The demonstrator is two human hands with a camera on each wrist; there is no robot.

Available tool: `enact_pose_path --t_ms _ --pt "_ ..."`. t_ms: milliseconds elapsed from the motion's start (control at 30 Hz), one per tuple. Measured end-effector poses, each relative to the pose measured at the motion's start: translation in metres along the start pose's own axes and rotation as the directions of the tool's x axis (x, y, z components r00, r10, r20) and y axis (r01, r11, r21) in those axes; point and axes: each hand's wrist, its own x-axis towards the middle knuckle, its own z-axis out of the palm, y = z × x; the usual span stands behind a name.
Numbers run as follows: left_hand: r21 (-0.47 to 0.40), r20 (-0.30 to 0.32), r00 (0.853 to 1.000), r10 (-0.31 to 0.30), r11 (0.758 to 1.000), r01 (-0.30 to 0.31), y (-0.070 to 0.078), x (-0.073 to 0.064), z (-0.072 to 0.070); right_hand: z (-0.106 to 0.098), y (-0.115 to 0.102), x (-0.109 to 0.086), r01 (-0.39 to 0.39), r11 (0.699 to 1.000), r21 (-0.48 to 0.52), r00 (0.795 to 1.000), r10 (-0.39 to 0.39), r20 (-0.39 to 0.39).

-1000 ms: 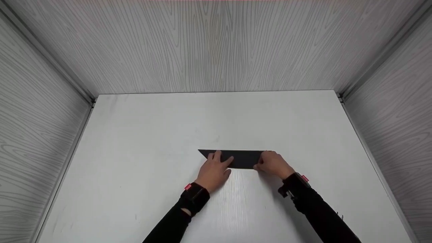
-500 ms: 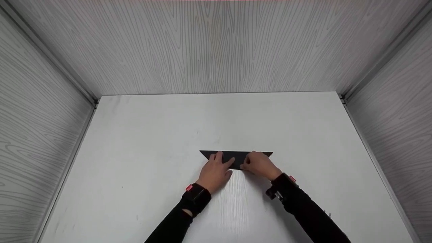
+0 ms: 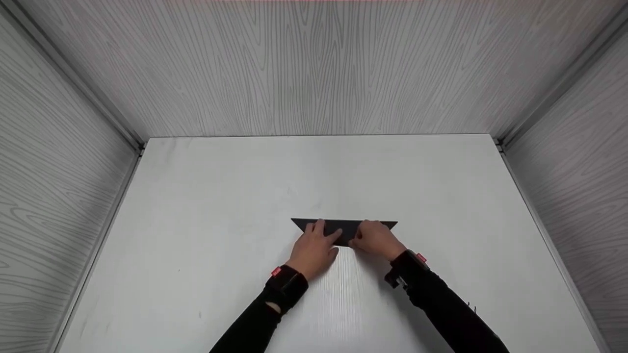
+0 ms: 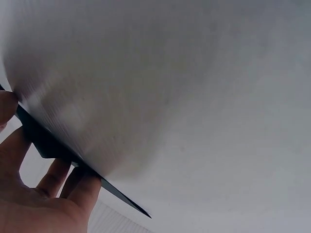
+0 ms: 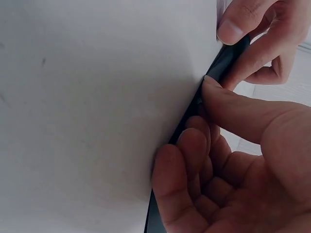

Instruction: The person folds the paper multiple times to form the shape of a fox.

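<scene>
A strip of black paper [image 3: 347,226] with slanted, pointed ends lies flat near the middle of the white tabletop. My left hand [image 3: 311,252] rests on its left half, fingers spread and fairly straight; the left wrist view shows those fingertips against the black paper [image 4: 44,141] beside its sharp tip. On the right half, my right hand [image 3: 380,241] has its fingers curled over the strip, its thumb at the near edge. In the right wrist view, thumb and bent fingers meet along the black paper [image 5: 224,63], partly hiding it.
The white tabletop [image 3: 221,196] spreads around both hands. A grey wood-grained panel [image 3: 314,68] stands along the back, with similar side panels on the left [image 3: 59,171] and right [image 3: 574,147]. Black bands with small devices [image 3: 287,287] sit on both wrists.
My right hand has slid left along the black paper, from its right end toward my left hand, uncovering the right point. It is nearly still since the middle frame. My left hand stays in place.
</scene>
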Motion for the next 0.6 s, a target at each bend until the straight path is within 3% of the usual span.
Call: enact_pose_path --t_ms 300,600 --pt "-0.088 -0.032 0.996 -0.082 0.993 0.079 0.008 0.007 -0.002 -0.002 -0.002 0.002 -0.040 0.999 0.002 0.999 0.040 0.036" --pt "-0.040 -0.088 0.989 -0.123 0.992 0.120 0.019 0.015 0.002 -0.002 -0.002 0.004 -0.033 0.999 -0.008 0.999 0.034 0.040"
